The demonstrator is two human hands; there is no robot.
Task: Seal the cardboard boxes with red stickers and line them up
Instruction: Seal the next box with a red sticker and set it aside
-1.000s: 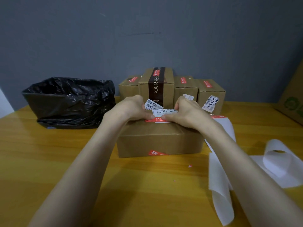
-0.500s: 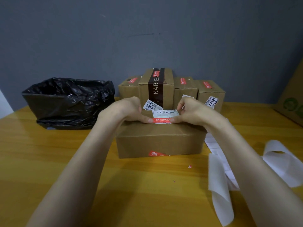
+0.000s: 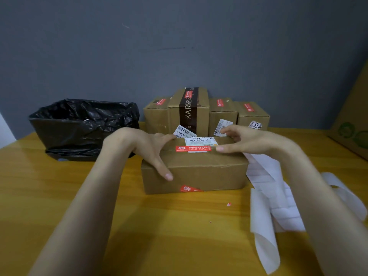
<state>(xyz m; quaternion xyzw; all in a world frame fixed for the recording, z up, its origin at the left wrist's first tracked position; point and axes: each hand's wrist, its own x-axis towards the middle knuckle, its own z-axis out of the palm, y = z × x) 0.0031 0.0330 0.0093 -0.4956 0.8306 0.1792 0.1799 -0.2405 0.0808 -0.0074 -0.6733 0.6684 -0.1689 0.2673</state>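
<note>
Box under splayed, released left hand; right hand released, beside red sticker.

Bare to the elbow, two forearms enter from the frame's lower corners; the left hand and right hand show fingernails trimmed short.

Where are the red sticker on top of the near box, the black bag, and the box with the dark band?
red sticker [image 3: 192, 148]: head view, middle of the strip.
black bag [image 3: 83, 126]: head view, crinkled front.
box with the dark band [image 3: 188, 110]: head view, on the band.
</note>
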